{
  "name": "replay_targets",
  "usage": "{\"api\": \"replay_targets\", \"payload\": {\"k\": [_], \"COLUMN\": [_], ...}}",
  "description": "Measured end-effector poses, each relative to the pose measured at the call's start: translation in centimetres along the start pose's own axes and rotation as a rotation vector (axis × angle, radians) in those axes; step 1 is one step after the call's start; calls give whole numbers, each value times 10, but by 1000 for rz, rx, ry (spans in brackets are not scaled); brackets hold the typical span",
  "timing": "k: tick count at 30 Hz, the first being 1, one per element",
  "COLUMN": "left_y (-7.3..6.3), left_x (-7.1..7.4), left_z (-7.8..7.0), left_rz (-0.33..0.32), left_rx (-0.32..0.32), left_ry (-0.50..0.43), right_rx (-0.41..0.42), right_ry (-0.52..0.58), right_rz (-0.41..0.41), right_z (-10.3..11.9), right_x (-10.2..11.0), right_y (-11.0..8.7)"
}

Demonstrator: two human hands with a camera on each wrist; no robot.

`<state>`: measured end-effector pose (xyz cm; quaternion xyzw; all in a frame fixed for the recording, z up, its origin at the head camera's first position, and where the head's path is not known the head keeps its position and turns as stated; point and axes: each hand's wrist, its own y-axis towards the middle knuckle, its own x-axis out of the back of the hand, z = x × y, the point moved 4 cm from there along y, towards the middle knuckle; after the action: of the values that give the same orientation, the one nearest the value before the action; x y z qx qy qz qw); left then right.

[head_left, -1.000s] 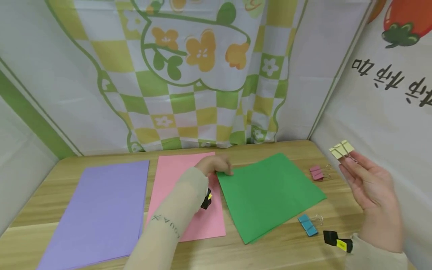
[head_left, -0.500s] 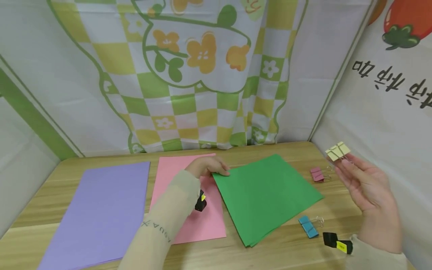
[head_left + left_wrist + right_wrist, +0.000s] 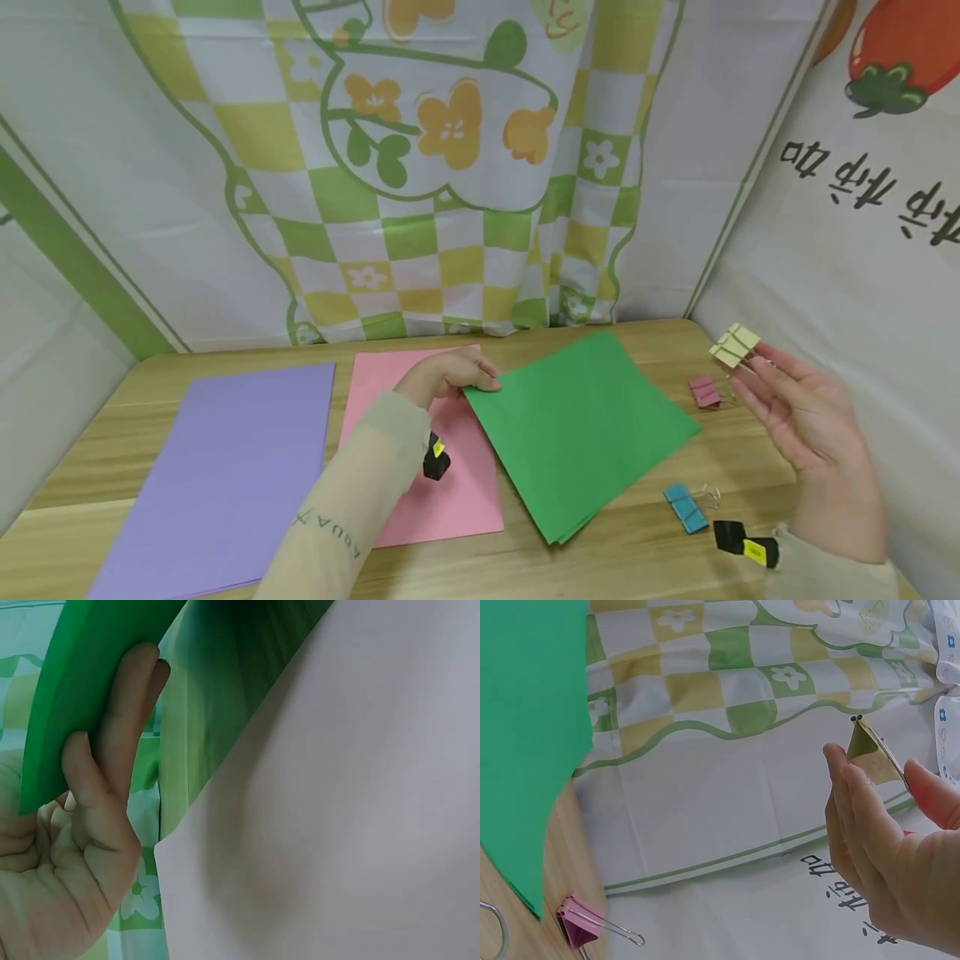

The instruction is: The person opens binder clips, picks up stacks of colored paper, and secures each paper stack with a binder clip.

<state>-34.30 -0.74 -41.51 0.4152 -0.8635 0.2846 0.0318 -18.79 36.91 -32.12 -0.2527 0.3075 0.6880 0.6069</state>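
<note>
My left hand (image 3: 456, 373) pinches the far left corner of a stack of green paper (image 3: 581, 425), thumb on top and fingers beneath. In the left wrist view that corner of the green paper (image 3: 82, 682) is raised, with the fingers (image 3: 124, 724) under it. My right hand (image 3: 810, 408) holds a yellow binder clip (image 3: 735, 345) by its wire handles, up above the table's right side. Seen from the right wrist, the yellow binder clip (image 3: 874, 756) sits between thumb and fingers, its spine side turned away from the palm.
Pink paper (image 3: 442, 492) lies under my left forearm, and purple paper (image 3: 225, 467) lies farther left. A pink binder clip (image 3: 705, 392) and a blue binder clip (image 3: 686, 508) rest on the wooden table (image 3: 630, 550). A patterned curtain (image 3: 450, 250) hangs behind.
The green paper's left corner has come up and shifted left with my left hand, and its far corner has risen. My right hand has moved slightly left and down with the yellow binder clip.
</note>
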Motion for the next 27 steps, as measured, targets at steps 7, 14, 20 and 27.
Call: {"api": "replay_targets", "payload": {"k": [7,14,20,27], "left_y": [-8,-17,-29,-41], "left_x": [2,5,6,6], "left_z": [3,3,2,5], "left_rz": [-60,-105,-152,-177], "left_rx": [-41,-109,-164,-180], "left_ry": [-80,-114,-115,-157], "right_rx": [21,-1,-26,-18], "right_ry": [21,27,21,17], "right_rz": [-35,-46,-11,54], "right_z": [-1,-2,-5,-9], "right_x": [0,0,-2,-6], "right_y": [-1,-1,1,2]}}
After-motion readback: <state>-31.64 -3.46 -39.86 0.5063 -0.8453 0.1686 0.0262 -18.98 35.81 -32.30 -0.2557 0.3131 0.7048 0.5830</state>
